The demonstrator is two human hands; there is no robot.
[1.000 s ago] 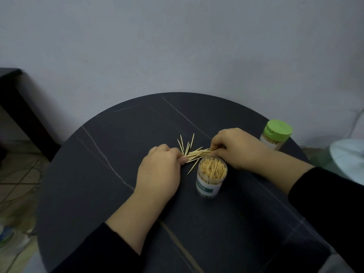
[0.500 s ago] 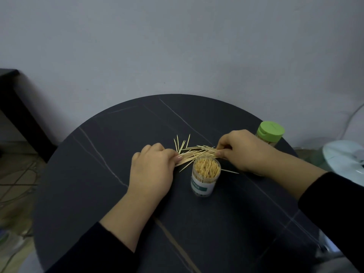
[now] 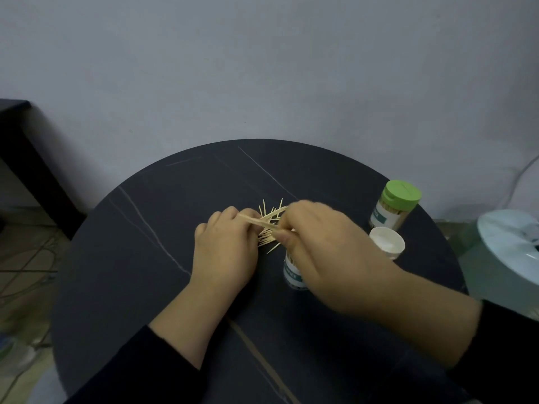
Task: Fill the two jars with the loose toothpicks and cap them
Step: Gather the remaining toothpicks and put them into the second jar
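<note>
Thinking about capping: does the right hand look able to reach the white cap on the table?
Probably, once freed: the white cap lies uncovered beside the right hand, which pinches toothpicks.

Looks like somebody's room at home to me — small round dark table (image 3: 145, 258) with marble-style veins pushed up against a plain grey wall (image 3: 262, 68), loose cables (image 3: 26, 269) trailing on the floor, dark furniture (image 3: 17, 135) alongside.

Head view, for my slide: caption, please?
Right hand pinches a toothpick bundle near the jar; left hand rests by loose toothpicks.
</note>
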